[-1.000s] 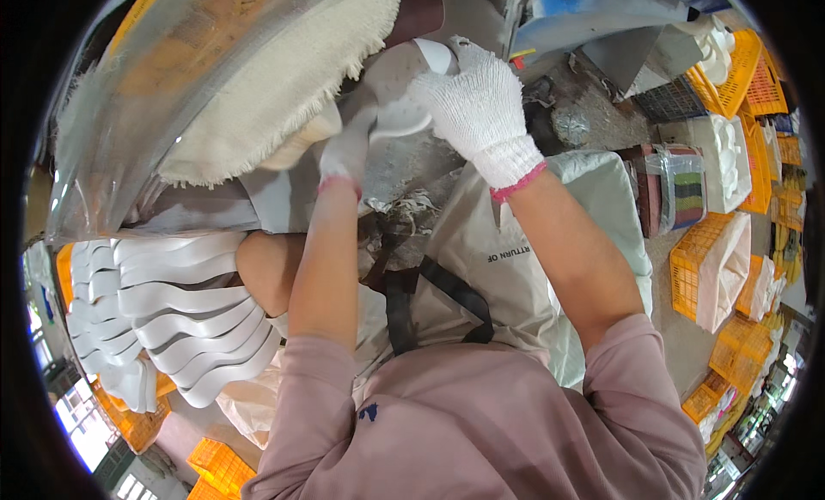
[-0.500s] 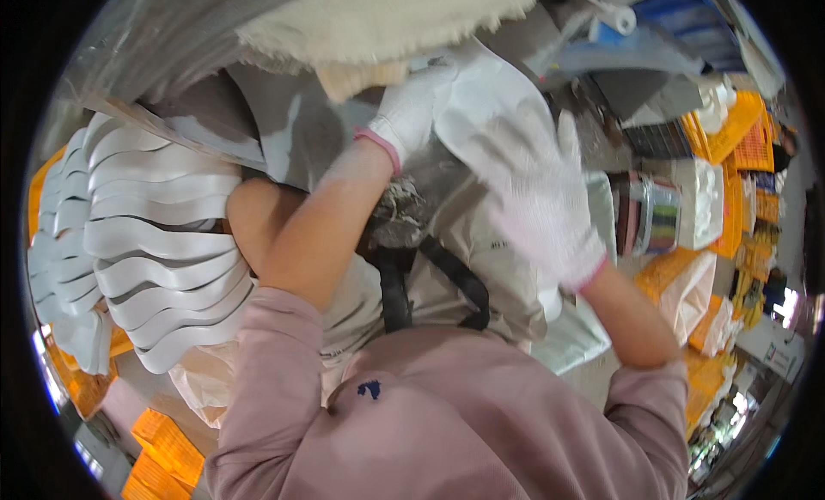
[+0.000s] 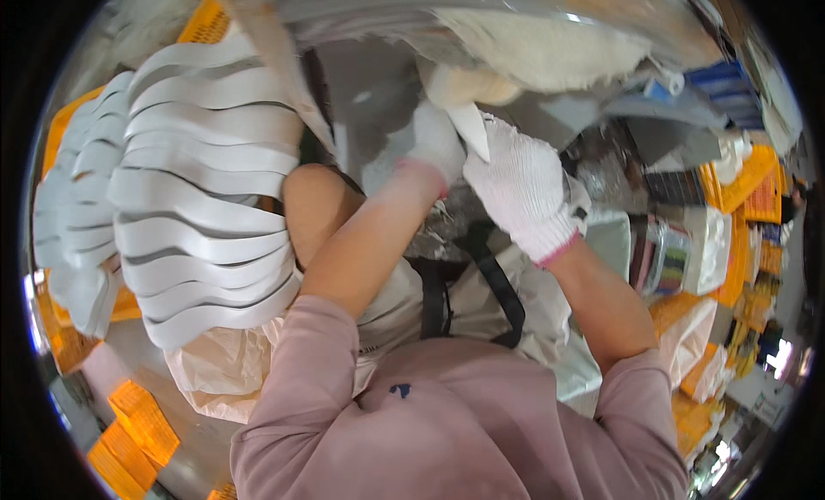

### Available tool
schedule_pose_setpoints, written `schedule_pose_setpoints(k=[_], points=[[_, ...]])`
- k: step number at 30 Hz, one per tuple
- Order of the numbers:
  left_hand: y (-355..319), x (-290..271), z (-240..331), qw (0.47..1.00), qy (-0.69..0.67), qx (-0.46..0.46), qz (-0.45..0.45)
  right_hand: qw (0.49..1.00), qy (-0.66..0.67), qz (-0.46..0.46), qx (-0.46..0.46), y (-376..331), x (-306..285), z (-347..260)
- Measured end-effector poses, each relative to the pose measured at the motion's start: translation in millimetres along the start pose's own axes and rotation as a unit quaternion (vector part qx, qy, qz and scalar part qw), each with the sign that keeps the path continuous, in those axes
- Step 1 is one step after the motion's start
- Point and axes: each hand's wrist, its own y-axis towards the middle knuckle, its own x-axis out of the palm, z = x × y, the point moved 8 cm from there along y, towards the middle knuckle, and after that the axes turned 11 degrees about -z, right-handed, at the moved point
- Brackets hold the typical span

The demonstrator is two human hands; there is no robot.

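Both of my hands wear white knit gloves with pink cuffs. Between them a white shoe sole (image 3: 468,129) is seen nearly edge-on, just under a frayed cream cloth wheel (image 3: 550,53) and a tan, rounded part (image 3: 473,86). My left hand (image 3: 440,141), somewhat blurred, grips the sole from the left, its fingertips partly hidden. My right hand (image 3: 520,175) is closed on the sole's other side, fingers bent. Whether the sole touches the wheel I cannot tell. To the left, a tall stack of white wavy soles (image 3: 202,178) stands beside my left forearm.
A second stack of pale soles (image 3: 82,216) rises farther left. Grey metal housing (image 3: 365,96) surrounds the work spot. Orange crates (image 3: 137,440) lie on the floor at lower left; more orange crates (image 3: 756,186) and a pale green bin (image 3: 606,242) stand to the right.
My right hand was spread flat over the sole's broad face; now it is closed on it. The sole has turned nearly edge-on, and the view has shifted.
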Motion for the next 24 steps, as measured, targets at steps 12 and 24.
schedule_pose_setpoints(k=[12,24], points=[[-32.7,29.6,-3.3,0.977,-0.142,-0.158,-0.019,0.986,0.052,0.154,0.026,-21.4,8.5,17.9],[-42.3,36.4,41.0,0.817,0.497,0.283,0.073,0.981,0.108,0.109,0.117,9.4,8.9,22.1]])
